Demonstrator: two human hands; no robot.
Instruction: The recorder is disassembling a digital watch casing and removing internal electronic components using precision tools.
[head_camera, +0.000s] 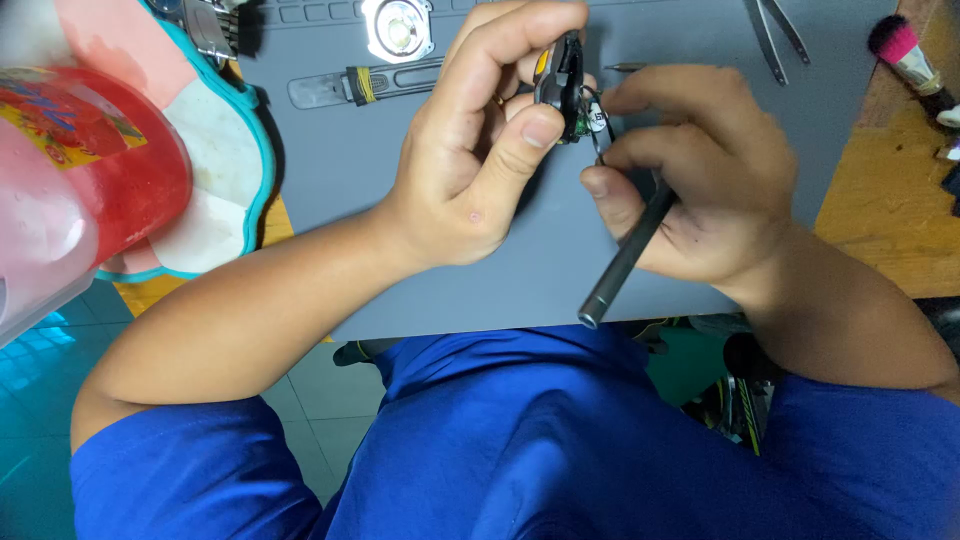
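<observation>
Near the top centre of the frame, the left hand (470, 170) pinches one small black watch case (562, 72) between thumb and fingers, held on edge above the grey mat (340, 190). The right hand (700, 190) is closed around one dark metal screwdriver (625, 262), its tip at the case and its butt pointing toward the mat's lower edge. On the mat lie one round silver watch case (398, 28) at the top, one grey strap (350, 86) just below it, and one pair of tweezers (775, 35) at the upper right. One pink-tipped brush (905, 52) rests on the wooden counter (890, 210) at the right edge. One red plastic tub (85, 170) crowds the upper left. Bare mat stretches left of the hands.
</observation>
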